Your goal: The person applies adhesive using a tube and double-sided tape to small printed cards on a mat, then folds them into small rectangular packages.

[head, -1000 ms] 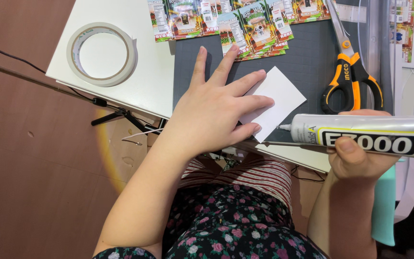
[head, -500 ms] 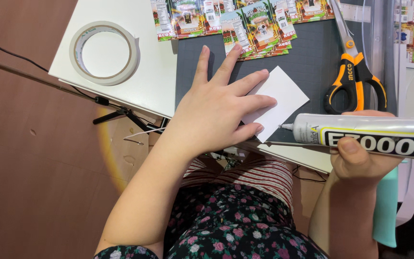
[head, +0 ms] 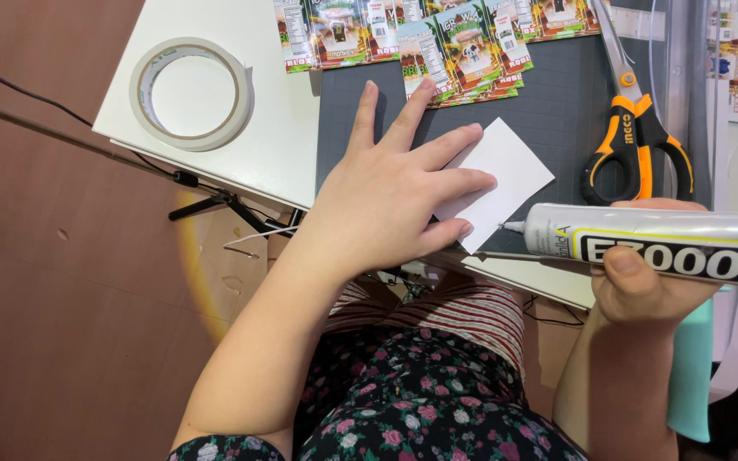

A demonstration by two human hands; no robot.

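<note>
Left hand (head: 395,201) is laid flat, fingers spread, on white card (head: 506,175) on grey mat (head: 548,111), while right hand (head: 642,286) is closed around glue tube (head: 655,243), nozzle held at card's near corner, so gluing appears begun and a steady squeeze is judged needed; scissors (head: 638,141) and tape (head: 190,94) are noted beyond.

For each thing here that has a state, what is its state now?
left hand: flat, pressing the white card.
white card: flat on the grey mat.
right hand: gripping the glue tube.
glue tube: uncapped, nozzle near the card's edge.
scissors: closed, lying free.
tape roll: lying flat.
</note>
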